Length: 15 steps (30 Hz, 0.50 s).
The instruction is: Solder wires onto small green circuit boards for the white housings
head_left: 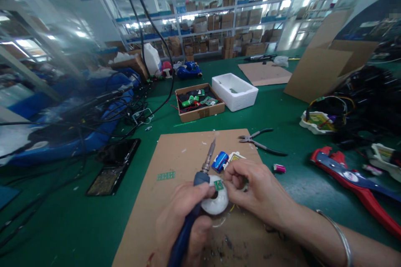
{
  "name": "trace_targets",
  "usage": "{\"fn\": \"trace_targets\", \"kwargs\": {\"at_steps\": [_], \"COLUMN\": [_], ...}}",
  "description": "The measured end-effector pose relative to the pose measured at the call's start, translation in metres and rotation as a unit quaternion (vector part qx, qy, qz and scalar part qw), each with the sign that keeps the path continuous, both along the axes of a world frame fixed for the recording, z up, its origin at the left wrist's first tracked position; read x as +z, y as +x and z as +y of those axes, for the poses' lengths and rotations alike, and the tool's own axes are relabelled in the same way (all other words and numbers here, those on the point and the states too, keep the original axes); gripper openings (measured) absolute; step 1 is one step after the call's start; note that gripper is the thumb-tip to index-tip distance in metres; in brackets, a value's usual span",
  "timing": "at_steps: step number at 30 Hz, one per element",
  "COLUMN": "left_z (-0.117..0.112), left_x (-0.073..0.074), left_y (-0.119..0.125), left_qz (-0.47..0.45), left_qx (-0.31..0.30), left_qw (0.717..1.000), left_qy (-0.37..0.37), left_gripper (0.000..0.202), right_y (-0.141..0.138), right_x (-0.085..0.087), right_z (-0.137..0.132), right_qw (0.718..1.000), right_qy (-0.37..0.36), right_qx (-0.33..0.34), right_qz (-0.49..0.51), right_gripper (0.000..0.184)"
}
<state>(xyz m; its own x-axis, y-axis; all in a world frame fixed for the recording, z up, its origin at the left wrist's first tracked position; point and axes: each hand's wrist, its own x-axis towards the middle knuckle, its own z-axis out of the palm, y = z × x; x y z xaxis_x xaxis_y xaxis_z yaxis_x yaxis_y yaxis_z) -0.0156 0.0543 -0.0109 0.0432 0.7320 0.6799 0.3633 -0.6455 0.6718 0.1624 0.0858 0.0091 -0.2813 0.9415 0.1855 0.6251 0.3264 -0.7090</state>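
Note:
My left hand [184, 221] is wrapped round a soldering iron [200, 179] with a dark blue handle, its metal tip pointing up and away. Under the thumb lies a white ring-shaped roll [216, 205], with a small green circuit board [218, 185] on top of it. Beside that board, on its right, my right hand [247, 181] is closed in a pinch; what the fingertips hold is hidden. Just beyond it are a blue cylindrical battery pack [220, 161] and a cream plastic housing [237, 157]. Thin yellow wire shows below the right fingers.
A strip of small green boards [166, 176] rests on the cardboard sheet [147, 200]. Cutting pliers [260, 139], a pink cylinder [279, 168] and a red-and-blue wire stripper [351, 179] lie rightward. Behind stand a parts box [202, 112] and white foam box [239, 101]. Cables [166, 46] hang left.

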Motion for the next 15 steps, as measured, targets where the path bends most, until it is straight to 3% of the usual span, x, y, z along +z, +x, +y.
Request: {"fn": "trace_targets", "kwargs": {"at_steps": [3,8,11,15], "left_z": [-0.001,0.002,0.003,0.002], "left_x": [0.008,0.012,0.009,0.008], "left_y": [-0.019,-0.055,-0.059,-0.048], "left_qz": [-0.11,-0.142,-0.168,-0.173], "left_qx": [-0.013,-0.093,-0.112,-0.076], "left_qw": [0.993,0.978,0.971,0.979], "left_qy": [-0.05,-0.12,-0.128,-0.083], "left_gripper": [0.026,0.017,0.015,0.017], "right_y": [0.001,0.003,0.002,0.002], "right_x": [0.0,-0.001,-0.002,-0.003], "right_z": [0.001,0.002,0.003,0.004], "right_qw": [1.0,1.0,0.999,0.999], "right_qy": [-0.005,-0.001,0.005,0.03], "right_qx": [0.007,0.018,0.025,0.027], "right_qz": [0.002,0.015,0.02,0.02], "right_gripper": [0.008,0.009,0.009,0.009]}}
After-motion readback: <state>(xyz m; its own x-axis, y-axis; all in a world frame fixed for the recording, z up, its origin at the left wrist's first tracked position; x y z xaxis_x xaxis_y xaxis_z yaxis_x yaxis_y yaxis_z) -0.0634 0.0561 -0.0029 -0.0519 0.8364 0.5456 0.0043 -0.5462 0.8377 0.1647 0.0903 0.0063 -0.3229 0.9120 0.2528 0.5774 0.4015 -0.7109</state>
